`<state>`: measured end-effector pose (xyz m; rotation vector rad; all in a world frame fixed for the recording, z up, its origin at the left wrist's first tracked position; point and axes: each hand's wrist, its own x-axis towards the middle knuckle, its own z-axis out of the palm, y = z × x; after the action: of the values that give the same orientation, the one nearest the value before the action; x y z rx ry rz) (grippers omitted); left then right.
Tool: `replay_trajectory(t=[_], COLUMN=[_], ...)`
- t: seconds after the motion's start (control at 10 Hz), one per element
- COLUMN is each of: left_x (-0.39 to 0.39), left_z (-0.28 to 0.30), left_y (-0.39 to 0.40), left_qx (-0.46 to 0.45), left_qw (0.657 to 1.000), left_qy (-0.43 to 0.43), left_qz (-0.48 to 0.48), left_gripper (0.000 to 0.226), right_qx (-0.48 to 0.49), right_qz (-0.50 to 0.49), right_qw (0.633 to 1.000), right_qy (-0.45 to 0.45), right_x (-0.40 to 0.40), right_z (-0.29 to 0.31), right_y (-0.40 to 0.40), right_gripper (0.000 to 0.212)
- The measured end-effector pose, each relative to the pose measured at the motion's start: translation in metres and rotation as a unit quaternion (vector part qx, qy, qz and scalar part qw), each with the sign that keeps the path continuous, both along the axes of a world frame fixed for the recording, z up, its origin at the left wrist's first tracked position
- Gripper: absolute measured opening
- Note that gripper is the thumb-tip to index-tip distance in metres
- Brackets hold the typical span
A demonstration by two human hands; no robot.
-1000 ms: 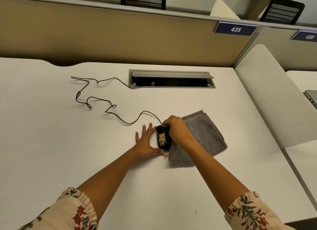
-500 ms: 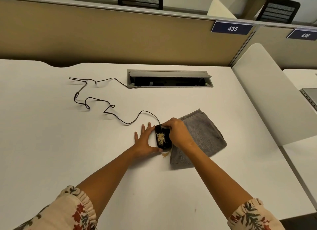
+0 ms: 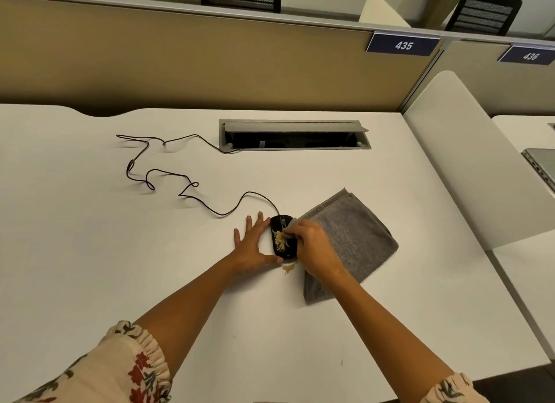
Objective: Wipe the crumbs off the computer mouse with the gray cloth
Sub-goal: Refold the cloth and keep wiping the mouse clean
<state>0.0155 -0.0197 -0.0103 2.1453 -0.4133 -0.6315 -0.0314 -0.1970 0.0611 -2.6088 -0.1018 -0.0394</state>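
A black wired computer mouse [image 3: 285, 252] lies on the white desk [image 3: 120, 252], with tan crumbs [image 3: 280, 241] on its back. My left hand [image 3: 251, 244] rests flat against the mouse's left side, fingers spread and thumb at its rear end. The folded gray cloth [image 3: 357, 237] lies just right of the mouse. My right hand [image 3: 312, 246] pinches a corner of that cloth and presses it on the front half of the mouse, covering its right side. A small heap of crumbs [image 3: 288, 268] sits on the desk behind the mouse.
The mouse cable [image 3: 186, 178] snakes left and back to an open grey cable hatch [image 3: 294, 146]. A tan partition [image 3: 210, 66] closes the far edge. A white divider panel [image 3: 474, 168] stands to the right, with a laptop edge [image 3: 540, 165] beyond it.
My right hand has slid with the cloth corner from the mouse's front towards its middle. The crumbs sit bunched lower on the mouse. My left hand has stayed put.
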Motion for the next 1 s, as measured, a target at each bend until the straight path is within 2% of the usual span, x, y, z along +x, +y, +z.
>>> replay_trajectory(t=[0.1,0.3,0.5,0.6,0.8,1.0], left_x=[0.0,0.001,0.002,0.002,0.002,0.001], left_z=[0.001,0.0,0.001,0.001,0.002,0.003], left_y=[-0.001,0.0,-0.001,0.0,0.0,-0.001], left_qx=[0.0,0.008,0.01,0.008,0.018,0.023], left_qw=[1.0,1.0,1.0,1.0,1.0,0.999], left_qy=[0.001,0.002,0.001,0.002,-0.005,-0.009], left_qz=[-0.004,-0.008,-0.012,-0.012,-0.02,-0.021], left_gripper=[0.112,0.112,0.112,0.112,0.111,0.111], right_qx=[0.002,-0.038,-0.013,0.008,0.046,0.015], right_qz=[-0.043,-0.025,0.024,0.019,-0.055,-0.031], right_qw=[0.999,0.999,1.0,1.0,0.997,0.999], right_qy=[-0.013,0.026,-0.015,-0.008,-0.018,-0.034], right_x=[0.009,0.019,-0.022,-0.029,-0.01,-0.018], right_z=[0.002,-0.005,-0.004,-0.005,-0.005,-0.012], right_y=[-0.002,0.001,-0.001,-0.005,-0.004,0.007], right_gripper=[0.032,0.036,0.031,0.033,0.028,0.028])
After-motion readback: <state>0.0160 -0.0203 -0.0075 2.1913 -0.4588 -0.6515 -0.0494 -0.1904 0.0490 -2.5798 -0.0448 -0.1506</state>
